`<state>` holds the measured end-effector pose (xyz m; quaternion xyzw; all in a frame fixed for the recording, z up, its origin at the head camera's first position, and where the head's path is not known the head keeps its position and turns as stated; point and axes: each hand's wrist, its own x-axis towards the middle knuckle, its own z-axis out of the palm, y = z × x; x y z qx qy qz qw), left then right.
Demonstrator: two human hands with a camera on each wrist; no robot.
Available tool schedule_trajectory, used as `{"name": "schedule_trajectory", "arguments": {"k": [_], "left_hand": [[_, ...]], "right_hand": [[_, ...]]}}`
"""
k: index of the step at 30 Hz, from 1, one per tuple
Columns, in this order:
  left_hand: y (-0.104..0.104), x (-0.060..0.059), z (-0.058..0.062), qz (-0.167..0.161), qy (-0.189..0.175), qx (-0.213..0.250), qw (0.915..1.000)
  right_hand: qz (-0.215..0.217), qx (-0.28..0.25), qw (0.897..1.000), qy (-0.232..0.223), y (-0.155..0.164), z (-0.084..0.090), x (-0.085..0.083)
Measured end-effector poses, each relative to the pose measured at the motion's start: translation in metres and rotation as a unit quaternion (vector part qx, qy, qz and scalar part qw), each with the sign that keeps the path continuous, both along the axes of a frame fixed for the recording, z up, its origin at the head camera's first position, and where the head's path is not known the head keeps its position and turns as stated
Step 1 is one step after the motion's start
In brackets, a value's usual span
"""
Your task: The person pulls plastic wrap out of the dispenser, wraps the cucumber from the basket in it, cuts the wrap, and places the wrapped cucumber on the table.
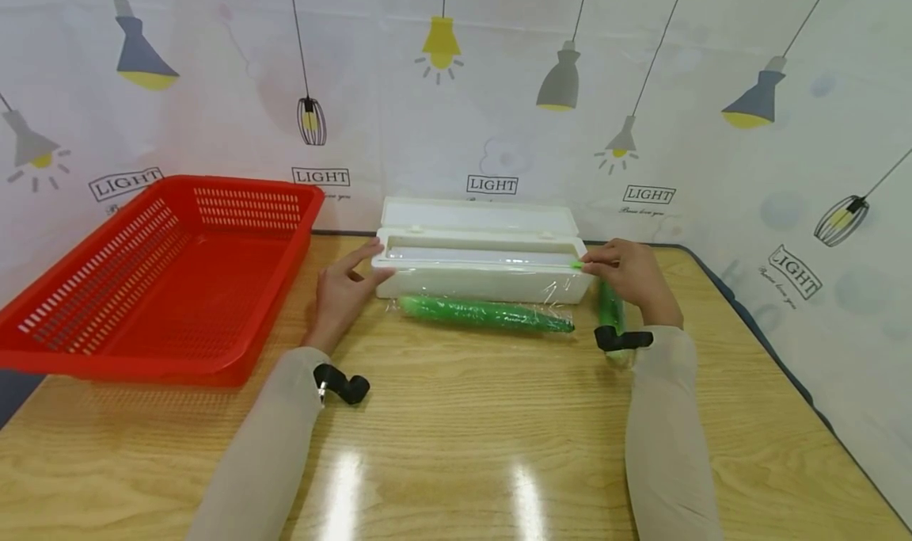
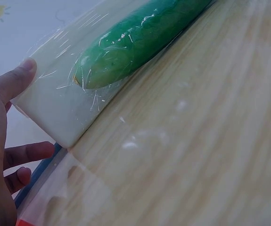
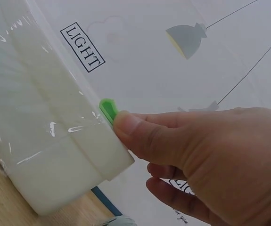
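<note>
Pinching the green slider tab (image 3: 108, 109) at the white wrap dispenser's (image 1: 484, 276) three o'clock end, my right hand (image 1: 630, 276) grips; my left hand (image 1: 345, 287) lies flat-fingered against its nine o'clock end. I see its lid up, film inside, a film-covered cucumber (image 1: 484, 314) at six o'clock, and the red basket (image 1: 164, 280) holding nothing.

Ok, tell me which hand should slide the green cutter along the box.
Right. The right hand already pinches the green cutter at its end of the box; the left hand only steadies the other end.
</note>
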<state>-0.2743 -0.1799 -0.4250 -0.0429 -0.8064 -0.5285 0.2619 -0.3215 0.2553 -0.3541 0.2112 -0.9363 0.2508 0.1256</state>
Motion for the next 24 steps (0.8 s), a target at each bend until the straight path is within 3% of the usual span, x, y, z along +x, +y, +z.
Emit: {"name": "schedule_trajectory", "arguments": {"k": [8, 16, 24], "left_hand": [[0.004, 0.000, -0.003, 0.010, -0.011, -0.006, 0.9999], [0.001, -0.001, -0.006, 0.011, -0.019, -0.004, 0.9998], [-0.003, -0.002, -0.002, 0.003, -0.015, -0.002, 0.9999]], "right_hand": [[-0.005, 0.003, 1.000, 0.004, 0.007, 0.003, 0.000], [-0.083, -0.006, 0.995, 0.052, 0.036, 0.018, 0.019], [-0.098, -0.042, 0.993, 0.054, 0.029, 0.032, 0.026]]}}
